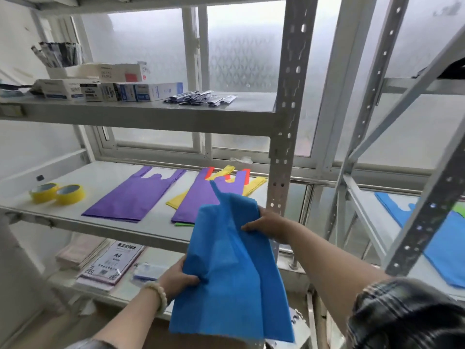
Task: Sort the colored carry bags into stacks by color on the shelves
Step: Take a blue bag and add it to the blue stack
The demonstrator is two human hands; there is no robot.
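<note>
1. My left hand [180, 275] and right hand [268, 226] both pinch the blue bag [226, 260], held at lower centre, in front of the shelf [75, 220].
2. The blue stack [445, 245] lies at far right.
3. Risk: the limp cloth could snag the metal post [281, 147] between, or land on the mixed pile [201, 197].

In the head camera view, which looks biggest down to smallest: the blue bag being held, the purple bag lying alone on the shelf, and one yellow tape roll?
1. Blue bag, though it is nearest the camera, which inflates it.
2. Purple bag, possibly the same real size.
3. Yellow tape roll, clearly smallest.
</note>
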